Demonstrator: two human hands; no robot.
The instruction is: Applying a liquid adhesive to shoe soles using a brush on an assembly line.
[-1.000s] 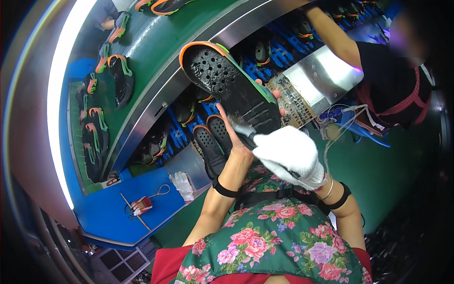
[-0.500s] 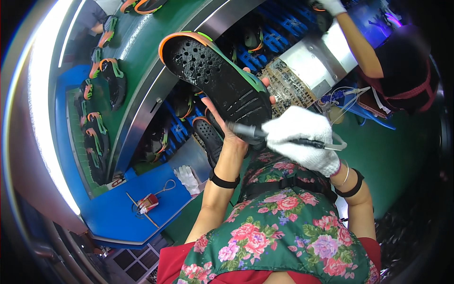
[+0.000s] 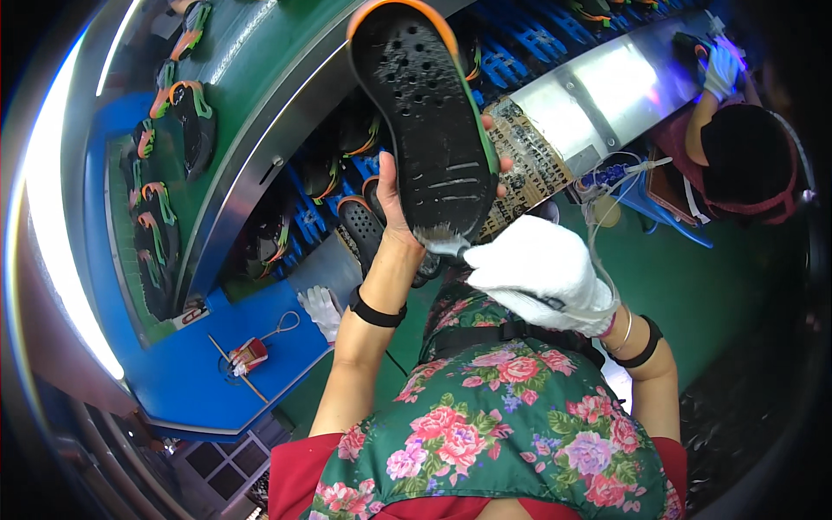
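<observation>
My bare left hand (image 3: 394,204) is closed around a black shoe sole (image 3: 429,130), thumb on one edge and fingertips on the other. The sole has an orange and green rim, a cluster of round holes at its far end and several slots nearer me. Wet, shiny patches show on its surface. In a white knit glove, my right hand (image 3: 542,273) grips a brush (image 3: 446,243), with a thin tube running from the hand. The pale bristles touch the sole's near end. The glove hides most of the handle.
At the left, a green conveyor (image 3: 251,78) with a metal edge carries several shoe parts. A blue table (image 3: 260,386) holds a small red object (image 3: 249,355) and a white glove (image 3: 321,310). Blue racks (image 3: 520,52) stand beyond. A co-worker (image 3: 745,156) sits at the right.
The sole has moved slightly away and turned more upright. The brush, blurred before, has shifted to the sole's near end. The co-worker's gloved hand has moved right and nearer.
</observation>
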